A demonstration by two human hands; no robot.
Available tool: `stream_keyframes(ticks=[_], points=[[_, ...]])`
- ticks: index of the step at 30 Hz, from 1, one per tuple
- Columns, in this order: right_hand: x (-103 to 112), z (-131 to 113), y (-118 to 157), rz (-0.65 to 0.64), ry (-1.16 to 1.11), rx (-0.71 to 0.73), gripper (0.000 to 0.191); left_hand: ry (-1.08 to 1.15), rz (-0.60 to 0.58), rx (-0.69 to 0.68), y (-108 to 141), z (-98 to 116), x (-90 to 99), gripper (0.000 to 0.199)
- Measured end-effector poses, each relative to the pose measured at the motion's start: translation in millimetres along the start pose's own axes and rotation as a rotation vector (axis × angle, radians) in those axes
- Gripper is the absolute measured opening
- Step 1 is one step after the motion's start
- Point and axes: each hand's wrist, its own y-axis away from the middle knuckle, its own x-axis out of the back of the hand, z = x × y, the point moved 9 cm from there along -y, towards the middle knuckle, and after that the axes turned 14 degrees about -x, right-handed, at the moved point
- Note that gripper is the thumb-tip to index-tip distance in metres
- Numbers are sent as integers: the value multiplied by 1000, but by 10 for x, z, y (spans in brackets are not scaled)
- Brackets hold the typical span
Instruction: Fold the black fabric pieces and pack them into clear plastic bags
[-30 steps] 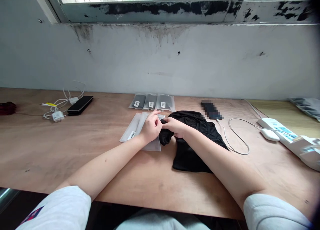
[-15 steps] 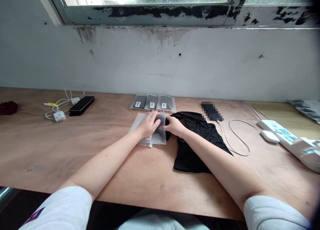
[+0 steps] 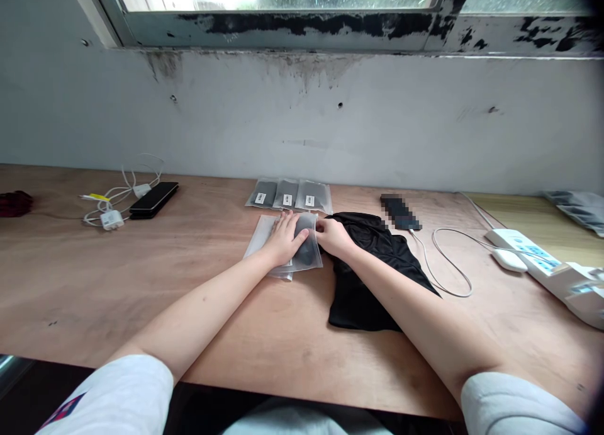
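A frosted plastic bag (image 3: 312,259) with something dark inside lies on the table before me, over another pale bag (image 3: 255,235). My left hand (image 3: 283,241) rests flat on top of it, fingers stretched out. At the bag's right edge, the fingers of my right hand (image 3: 335,237) are closed in a pinch on its opening. Black cloth (image 3: 363,299) is spread beneath and beside my right hand and forearm. Just behind the bag, three similar labelled bags (image 3: 315,193) with dark contents overlap in a row.
A phone (image 3: 401,212) on a white cable lies at the back right, near a white power strip (image 3: 523,249). On the left are a black flat case (image 3: 155,200) and a white charger (image 3: 112,220) with coiled cable. Grey packages (image 3: 578,208) lie far right. A wall (image 3: 226,120) closes the back.
My left hand has shifted slightly right over the bag, and the bag's right edge now lies a little further right. My right fingers have closed more tightly at that edge.
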Motion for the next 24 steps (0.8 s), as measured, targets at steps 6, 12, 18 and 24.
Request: stream_keyframes(ticks=[6,12,18,24], points=[[-205,240,29,-381,-437,-352,7,-38,-29,45,4,-1,-41,65],[-490,197,194,-675,-688,-461,25,-29,22,114,-6,-112,6,63],[-263,391,65,-467,-681,-597,28,-36,81,69,-60,-148,133,49],[-353,311,138,-504,-705,-553,36,119,267,97,-102,-436,388,41]])
